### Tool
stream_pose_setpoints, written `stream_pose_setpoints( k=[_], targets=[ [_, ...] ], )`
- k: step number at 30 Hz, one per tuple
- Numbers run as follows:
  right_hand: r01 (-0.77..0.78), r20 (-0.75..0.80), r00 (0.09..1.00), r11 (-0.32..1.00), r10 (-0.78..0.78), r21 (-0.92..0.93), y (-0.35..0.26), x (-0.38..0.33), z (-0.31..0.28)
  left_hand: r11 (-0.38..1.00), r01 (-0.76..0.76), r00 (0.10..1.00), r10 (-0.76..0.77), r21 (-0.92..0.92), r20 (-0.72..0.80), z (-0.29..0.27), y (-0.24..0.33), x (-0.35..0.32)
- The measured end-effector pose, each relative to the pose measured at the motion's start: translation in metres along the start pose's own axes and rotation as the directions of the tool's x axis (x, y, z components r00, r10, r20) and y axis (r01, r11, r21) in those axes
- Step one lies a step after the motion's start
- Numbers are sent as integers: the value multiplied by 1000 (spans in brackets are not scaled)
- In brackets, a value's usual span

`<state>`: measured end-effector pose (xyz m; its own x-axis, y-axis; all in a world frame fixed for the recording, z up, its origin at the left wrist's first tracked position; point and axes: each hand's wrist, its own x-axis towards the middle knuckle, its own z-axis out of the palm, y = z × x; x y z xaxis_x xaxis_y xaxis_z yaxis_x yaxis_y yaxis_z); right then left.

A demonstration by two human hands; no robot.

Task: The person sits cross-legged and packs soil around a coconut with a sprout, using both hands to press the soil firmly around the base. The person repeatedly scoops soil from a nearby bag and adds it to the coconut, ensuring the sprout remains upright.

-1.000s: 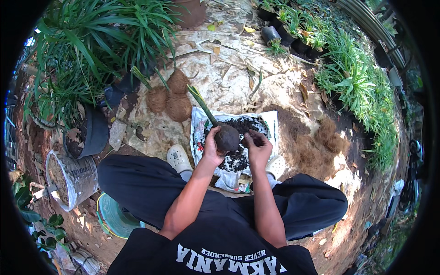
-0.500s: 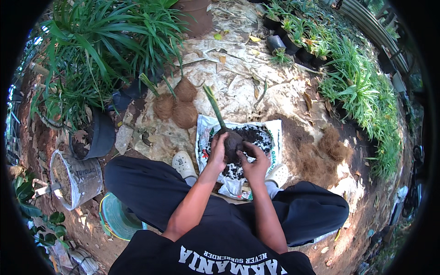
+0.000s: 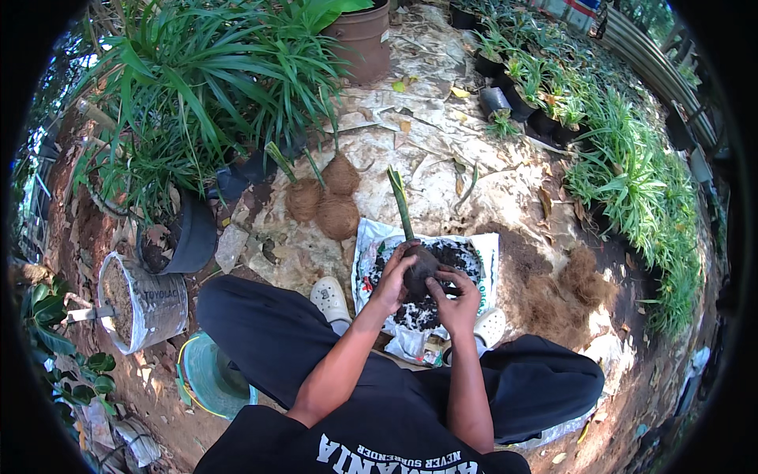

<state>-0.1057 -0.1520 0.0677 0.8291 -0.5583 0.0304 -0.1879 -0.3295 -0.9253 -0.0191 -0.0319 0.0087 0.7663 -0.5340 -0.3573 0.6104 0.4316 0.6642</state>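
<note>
Between my two hands is a dark round soil ball (image 3: 418, 272) with a thick green stem (image 3: 401, 207) rising from its top, cut at the upper end. My left hand (image 3: 392, 280) wraps around the ball's left side near the stem's base. On the ball's lower right, my right hand (image 3: 458, 300) presses with its fingers and thumb. Under them lies a flattened white sack (image 3: 489, 257) scattered with loose dark soil (image 3: 418, 316). The palm sides of both hands are partly hidden.
Brown fibre-wrapped balls (image 3: 337, 216) with green stems sit ahead to the left. Loose brown fibre (image 3: 564, 304) lies right of the sack. A bucket of soil (image 3: 146, 304) and a green bucket (image 3: 213, 378) stand at left. Potted plants (image 3: 628, 174) line the right.
The whole view has shifted, so the scene sits farther right and lower. The stem stands a little more upright. Both hands keep hold of the soil ball, with the right fingers slightly moved.
</note>
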Motion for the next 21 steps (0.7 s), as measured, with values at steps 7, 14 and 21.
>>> stream_pose_setpoints(
  k=[7, 14, 21],
  targets=[
    [-263, 114, 964, 929, 241, 261, 4, 2, -5, 996, -58, 985, 47, 62, 169, 1, 6, -10],
    [-294, 190, 951, 902, 243, 317, 9, 5, -11, 972, -165, 961, 121, 168, 248, 9, 11, -12],
    [-280, 207, 953, 898, 219, 339, 3, 3, -14, 994, -70, 985, 55, 89, 162, 14, 16, -18]
  ],
)
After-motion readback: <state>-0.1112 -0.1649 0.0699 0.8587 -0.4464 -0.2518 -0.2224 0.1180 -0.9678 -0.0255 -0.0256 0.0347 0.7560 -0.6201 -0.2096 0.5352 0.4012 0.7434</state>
